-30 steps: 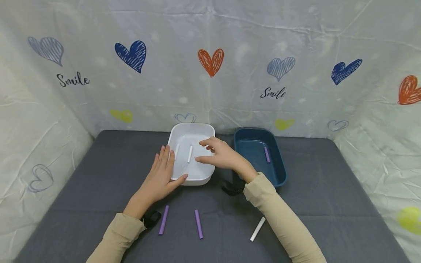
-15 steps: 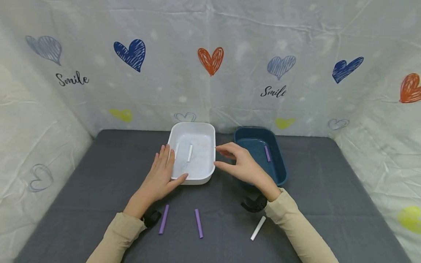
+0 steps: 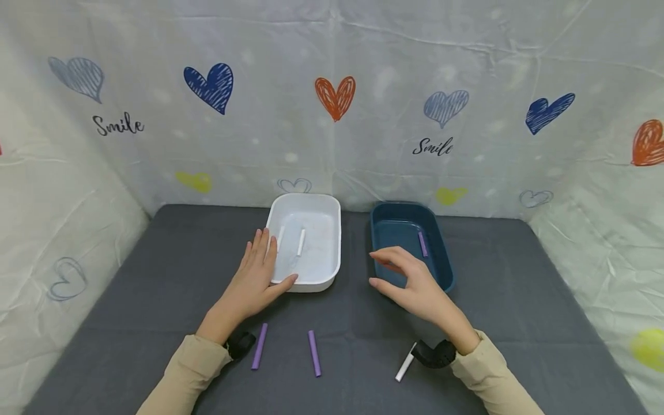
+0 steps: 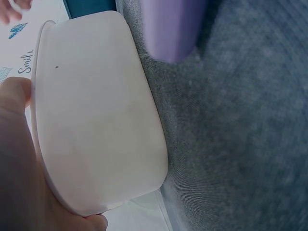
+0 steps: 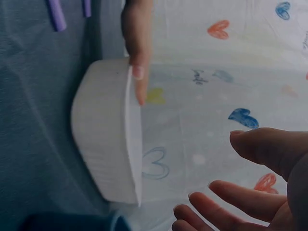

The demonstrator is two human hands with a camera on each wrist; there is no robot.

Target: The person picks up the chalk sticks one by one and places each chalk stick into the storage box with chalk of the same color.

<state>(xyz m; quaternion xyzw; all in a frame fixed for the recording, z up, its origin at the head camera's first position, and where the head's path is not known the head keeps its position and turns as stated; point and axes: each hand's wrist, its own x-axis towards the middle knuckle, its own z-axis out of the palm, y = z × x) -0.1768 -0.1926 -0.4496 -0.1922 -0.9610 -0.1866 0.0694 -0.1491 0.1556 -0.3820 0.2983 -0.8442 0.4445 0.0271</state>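
My left hand (image 3: 249, 282) rests on the near left rim of the white tray (image 3: 316, 279), fingers straight and thumb on the front edge. Inside that tray lie two white chalk sticks; one white chalk stick (image 3: 301, 242) shows fully, the other is partly behind my fingers. My right hand (image 3: 415, 285) hovers over the near left part of the dark blue tray (image 3: 447, 271), thumb and fingers apart, holding nothing. A purple chalk stick (image 3: 422, 244) lies in the blue tray. In the right wrist view my right hand (image 5: 250, 187) has its fingers spread.
Two more purple sticks, a left one (image 3: 259, 346) and a middle one (image 3: 314, 353), lie on the grey cloth (image 3: 358, 374) in front. A loose white chalk stick (image 3: 404, 367) lies partly under the right wrist's black strap (image 3: 434, 354). Behind the trays hangs a heart-printed curtain (image 3: 373, 144).
My right hand has moved from above the white tray rightward and nearer, to over the blue tray, with its fingers apart. My left hand has stayed on the white tray.
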